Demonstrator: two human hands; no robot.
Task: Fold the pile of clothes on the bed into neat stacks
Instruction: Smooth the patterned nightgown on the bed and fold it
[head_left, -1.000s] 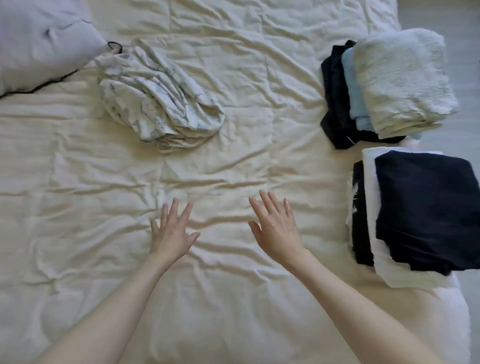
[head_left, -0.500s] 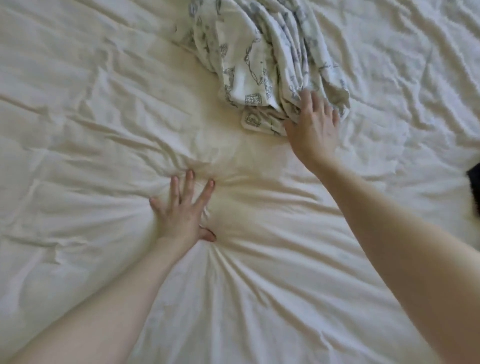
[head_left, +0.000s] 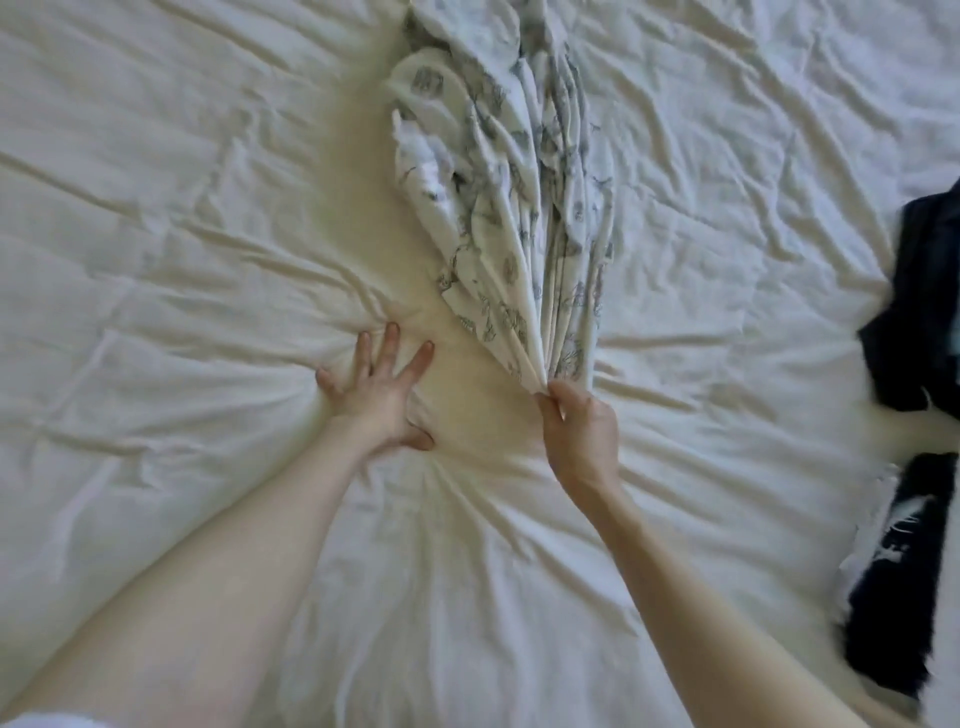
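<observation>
A white garment with a grey print (head_left: 498, 171) lies stretched out in long pleats on the cream bed sheet (head_left: 182, 218), reaching from the top edge down to the middle. My right hand (head_left: 582, 431) pinches its near end between thumb and fingers. My left hand (head_left: 376, 395) presses flat on the sheet with spread fingers, just left of the garment's near end and not touching it. The sheet puckers in folds around both hands.
At the right edge lie dark folded clothes (head_left: 919, 312), and below them a second dark stack with a white layer (head_left: 904, 587), both partly cut off by the frame. The wrinkled sheet covers everything else in view.
My right hand has gripped the printed garment and dragged it toward me, pulling it out long. My left hand stays pressed on the sheet. The folded stacks are back in view at the right.
</observation>
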